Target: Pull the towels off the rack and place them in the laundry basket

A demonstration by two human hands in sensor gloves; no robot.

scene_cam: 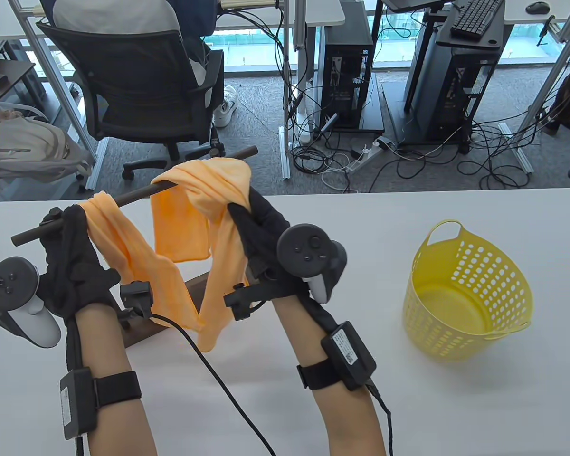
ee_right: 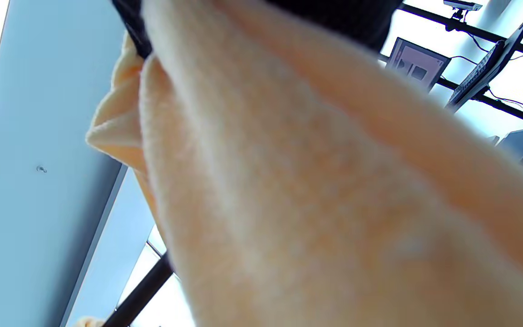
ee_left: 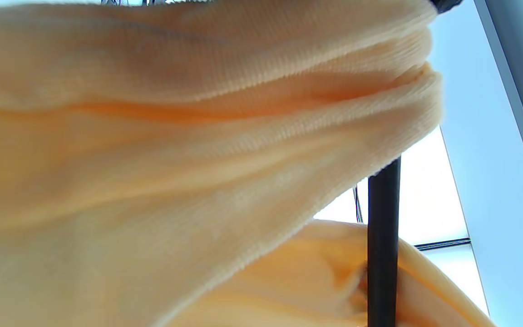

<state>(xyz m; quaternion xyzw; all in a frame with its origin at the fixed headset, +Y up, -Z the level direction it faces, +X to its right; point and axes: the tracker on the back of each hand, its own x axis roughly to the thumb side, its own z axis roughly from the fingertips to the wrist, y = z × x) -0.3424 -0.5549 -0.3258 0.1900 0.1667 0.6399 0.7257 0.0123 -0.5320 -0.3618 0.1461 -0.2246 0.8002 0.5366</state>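
Tabletop is white; beyond it you see grey carpet, an office chair and cabled computer towers. Your left hand grips one orange towel at the rack's dark bar; your right hand pinches the other towel, still draped over it. The yellow laundry basket stands well apart. Both wrist views are filled by blurred cloth. No writing is legible.

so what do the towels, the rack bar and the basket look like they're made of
Towels: soft orange knit or microfibre cloth, matte; the left wrist view shows fine ribbed loops.
Rack bar: dark, round and matte, maybe painted metal or wood; cannot tell which.
Basket: yellow moulded plastic, slightly glossy, with punched holes and cut-out handles.
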